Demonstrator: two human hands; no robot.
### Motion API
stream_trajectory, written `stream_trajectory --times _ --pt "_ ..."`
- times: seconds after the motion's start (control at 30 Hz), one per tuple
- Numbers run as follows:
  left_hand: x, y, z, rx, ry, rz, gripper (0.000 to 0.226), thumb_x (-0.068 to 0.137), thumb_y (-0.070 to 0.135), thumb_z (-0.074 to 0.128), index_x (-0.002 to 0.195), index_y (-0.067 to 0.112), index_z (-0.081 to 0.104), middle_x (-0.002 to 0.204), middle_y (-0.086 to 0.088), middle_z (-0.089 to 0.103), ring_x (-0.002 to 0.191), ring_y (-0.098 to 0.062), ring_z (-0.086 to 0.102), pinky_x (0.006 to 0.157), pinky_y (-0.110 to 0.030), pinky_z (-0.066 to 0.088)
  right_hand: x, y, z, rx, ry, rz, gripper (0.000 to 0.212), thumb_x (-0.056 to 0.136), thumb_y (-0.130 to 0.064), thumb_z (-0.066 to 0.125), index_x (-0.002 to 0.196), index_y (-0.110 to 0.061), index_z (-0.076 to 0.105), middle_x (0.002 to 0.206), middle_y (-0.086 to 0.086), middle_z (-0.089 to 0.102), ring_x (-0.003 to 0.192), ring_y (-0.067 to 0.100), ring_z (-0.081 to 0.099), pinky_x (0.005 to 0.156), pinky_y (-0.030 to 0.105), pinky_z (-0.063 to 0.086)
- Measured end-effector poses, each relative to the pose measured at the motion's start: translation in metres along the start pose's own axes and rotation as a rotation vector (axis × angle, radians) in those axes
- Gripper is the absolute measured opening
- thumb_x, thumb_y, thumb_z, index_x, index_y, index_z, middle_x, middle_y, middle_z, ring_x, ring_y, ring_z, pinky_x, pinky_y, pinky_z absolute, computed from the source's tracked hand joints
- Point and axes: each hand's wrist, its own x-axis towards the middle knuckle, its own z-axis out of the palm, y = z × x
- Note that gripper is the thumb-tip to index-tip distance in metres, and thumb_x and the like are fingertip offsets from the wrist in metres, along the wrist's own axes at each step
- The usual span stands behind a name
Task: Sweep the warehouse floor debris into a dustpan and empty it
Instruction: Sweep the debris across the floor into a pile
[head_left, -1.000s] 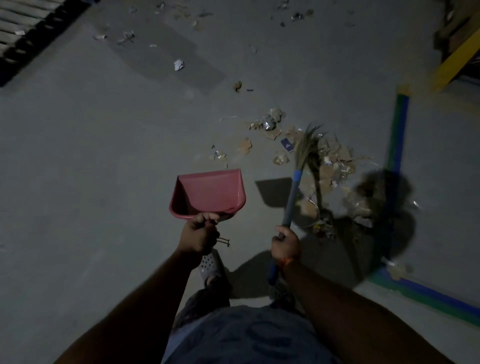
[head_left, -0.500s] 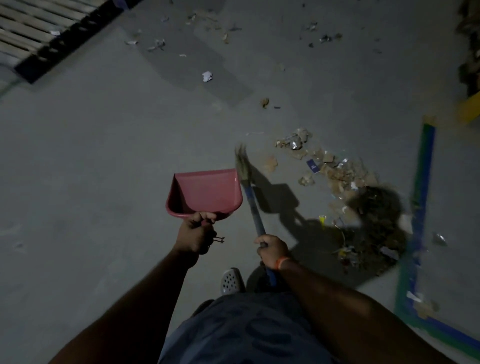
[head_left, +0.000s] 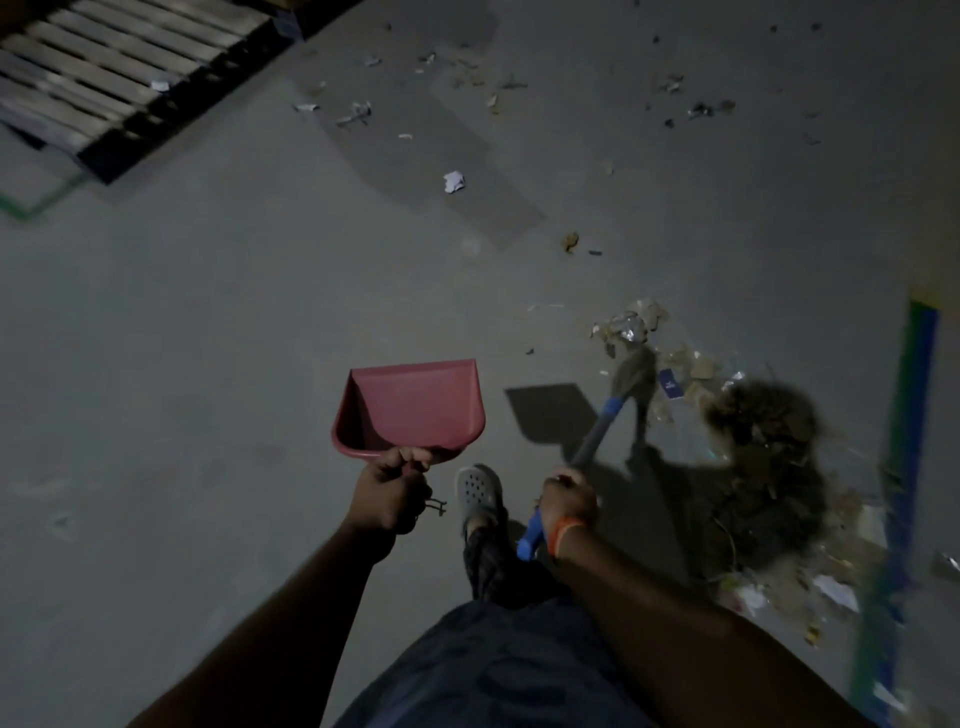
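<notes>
The left hand (head_left: 387, 493) grips the handle of the red dustpan (head_left: 415, 402), held above the floor (head_left: 182, 338) with its open mouth facing far. The right hand (head_left: 569, 501) is wrapped around the blue broom (head_left: 597, 434), whose blurred bristles reach the near-right debris pile (head_left: 753, 447). More scraps lie far off, and a pallet (head_left: 104, 78) sits far left.

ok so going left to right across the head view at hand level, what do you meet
left hand → grey shoe → right hand on the broom handle → debris pile → floor tape
</notes>
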Motion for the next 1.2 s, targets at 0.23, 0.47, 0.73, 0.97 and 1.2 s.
stream_trajectory --times 0.23,0.47,0.73,0.97,1.2 --pt "0.104 0.086 -0.006 0.040 0.013 0.008 0.022 0.094 -0.010 0.043 0.098 0.004 0.058 0.065 -0.013 0.046 0.041 -0.012 0.037 0.041 -0.014 0.027 0.035 -0.134 0.088 0.333 0.021 -0.054 0.025 0.093 0.003 0.057 0.112 -0.014 0.057 0.074 0.005 0.061 0.052 0.017 0.053 0.047 0.024 0.046" --pt "0.181 0.159 -0.029 -0.075 0.056 0.054 0.016 0.084 0.003 0.053 0.093 0.012 0.061 0.061 -0.010 0.046 0.047 -0.013 0.037 0.047 -0.020 0.024 0.056 -0.236 0.192 0.394 -0.139 -0.060 0.030 0.090 0.009 0.053 0.109 -0.013 0.061 0.075 0.011 0.057 0.052 0.020 0.050 0.059 0.034 0.048" --pt "0.263 0.222 -0.100 -0.131 0.196 0.063 0.025 0.092 -0.016 0.040 0.095 0.002 0.058 0.063 -0.010 0.045 0.040 -0.012 0.041 0.038 -0.017 0.031 0.060 -0.286 0.307 0.172 -0.355 -0.105 0.031 0.090 0.010 0.050 0.105 -0.014 0.064 0.074 0.010 0.056 0.058 0.021 0.052 0.058 0.034 0.049" --pt "0.364 0.288 -0.220 -0.181 0.219 0.040 0.025 0.094 -0.010 0.042 0.095 0.008 0.061 0.063 -0.013 0.049 0.042 -0.013 0.038 0.042 -0.015 0.026 0.037 -0.342 0.448 -0.015 -0.493 -0.209 0.029 0.089 0.013 0.047 0.105 -0.007 0.061 0.075 0.016 0.053 0.054 0.023 0.051 0.046 0.027 0.048" --pt "0.439 0.357 -0.320 -0.231 0.259 0.081 0.025 0.095 -0.007 0.043 0.095 0.010 0.061 0.058 -0.010 0.049 0.039 -0.011 0.035 0.043 -0.014 0.025 0.041 -0.396 0.571 -0.392 -0.582 -0.190 0.046 0.090 0.006 0.041 0.103 -0.031 0.065 0.085 0.011 0.060 0.067 0.024 0.061 0.052 0.031 0.050"
